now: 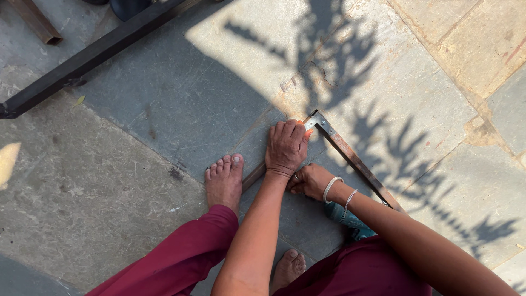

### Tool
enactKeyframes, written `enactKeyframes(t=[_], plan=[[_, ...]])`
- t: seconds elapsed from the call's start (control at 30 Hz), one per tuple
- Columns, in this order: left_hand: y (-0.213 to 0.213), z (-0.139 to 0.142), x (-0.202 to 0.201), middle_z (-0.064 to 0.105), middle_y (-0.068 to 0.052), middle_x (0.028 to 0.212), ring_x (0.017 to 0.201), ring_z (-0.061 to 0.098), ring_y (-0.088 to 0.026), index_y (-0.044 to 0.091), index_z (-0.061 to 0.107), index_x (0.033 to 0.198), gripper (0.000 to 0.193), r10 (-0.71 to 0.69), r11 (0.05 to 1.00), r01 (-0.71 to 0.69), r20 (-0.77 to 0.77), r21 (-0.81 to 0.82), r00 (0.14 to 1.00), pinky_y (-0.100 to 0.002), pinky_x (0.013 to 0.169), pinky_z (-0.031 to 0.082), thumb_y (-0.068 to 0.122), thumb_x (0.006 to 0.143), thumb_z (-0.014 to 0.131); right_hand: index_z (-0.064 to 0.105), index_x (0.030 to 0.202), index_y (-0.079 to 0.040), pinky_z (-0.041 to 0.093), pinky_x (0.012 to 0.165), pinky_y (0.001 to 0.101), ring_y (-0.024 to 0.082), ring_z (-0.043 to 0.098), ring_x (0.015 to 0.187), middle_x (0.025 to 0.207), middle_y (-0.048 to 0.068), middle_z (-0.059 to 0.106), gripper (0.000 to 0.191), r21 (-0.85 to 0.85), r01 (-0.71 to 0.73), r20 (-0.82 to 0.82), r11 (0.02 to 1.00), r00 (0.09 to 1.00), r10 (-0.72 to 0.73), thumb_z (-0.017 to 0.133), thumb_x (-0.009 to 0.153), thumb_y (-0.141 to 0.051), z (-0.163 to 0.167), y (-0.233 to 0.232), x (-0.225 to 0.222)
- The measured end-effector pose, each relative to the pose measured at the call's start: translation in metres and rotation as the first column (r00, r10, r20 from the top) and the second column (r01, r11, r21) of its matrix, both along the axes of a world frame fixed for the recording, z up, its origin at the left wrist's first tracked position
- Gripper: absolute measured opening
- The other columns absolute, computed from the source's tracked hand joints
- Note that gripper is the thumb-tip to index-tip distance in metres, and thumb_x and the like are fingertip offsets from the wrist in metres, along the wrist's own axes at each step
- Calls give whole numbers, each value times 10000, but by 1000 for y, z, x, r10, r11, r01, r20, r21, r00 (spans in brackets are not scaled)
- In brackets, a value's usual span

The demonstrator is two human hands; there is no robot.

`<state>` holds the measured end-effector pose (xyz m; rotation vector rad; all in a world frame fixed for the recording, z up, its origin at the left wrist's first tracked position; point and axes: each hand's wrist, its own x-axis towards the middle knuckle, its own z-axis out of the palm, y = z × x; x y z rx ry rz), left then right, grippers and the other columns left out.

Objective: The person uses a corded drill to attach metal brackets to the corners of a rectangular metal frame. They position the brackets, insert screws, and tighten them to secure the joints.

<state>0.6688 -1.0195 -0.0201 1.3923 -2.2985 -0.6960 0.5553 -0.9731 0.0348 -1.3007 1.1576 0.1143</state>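
Note:
A rusty metal angle frame (350, 159) lies on the stone floor, its corner pointing away from me. One bar runs toward the lower right, and the other passes under my hands toward my left foot (224, 181). My left hand (286, 147) presses down on the frame just beside the corner, fingers curled over the bar. My right hand (311, 181), with a ring and two bangles at the wrist, sits curled right behind the left wrist, close to the floor. What its fingers hold is hidden.
A long black square tube (93, 55) crosses the upper left, with a rusty tube end (38, 24) beyond it. A blue object (345, 216) lies under my right forearm. My right foot (287, 268) is near the bottom edge. Plant shadows fall across the sunlit slabs (438, 126).

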Motion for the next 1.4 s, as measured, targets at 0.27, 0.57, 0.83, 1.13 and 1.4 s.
enactKeyframes(t=[0.27,0.57,0.83,1.13,1.4], plan=[[2,-4,-1,572,-61,1015,910,547,-246,114,576,968,200,6,1000,-6,12,-4,1000,-413,845,455,301,1005,636,822,1020,-207,575,813,398,254,750,879,951,37,797,202,-33,-140,10,990,990,141,752,834,-241,2,-8,2],[1,-4,-1,576,-64,1016,923,554,-250,114,578,975,174,9,1000,-9,-11,0,1000,-416,845,453,269,971,657,793,1117,-230,561,857,419,275,724,974,1017,54,779,279,-5,-355,-165,935,922,350,754,849,-299,16,-15,8],[0,0,1,587,-57,1029,938,567,-248,117,580,988,166,5,1000,-4,-28,25,1000,-426,854,451,250,972,678,746,1132,-103,610,843,331,163,749,964,1073,33,788,357,112,487,-5,866,872,-490,788,818,-269,12,43,-97],[-1,-2,1,605,-68,1073,965,575,-266,107,593,1026,180,7,999,-8,-39,-33,999,-431,851,446,259,963,665,640,1130,28,498,843,360,186,607,947,988,101,680,327,0,1000,-420,0,0,-907,795,962,-206,21,274,-109],[-5,-3,2,608,-59,1061,948,571,-261,106,603,1019,201,2,1000,-2,-23,-25,1000,-429,840,440,291,979,669,593,1367,-61,466,1064,454,266,650,1229,1257,136,727,661,119,993,-398,-3,45,-916,850,760,-106,20,234,-70]])
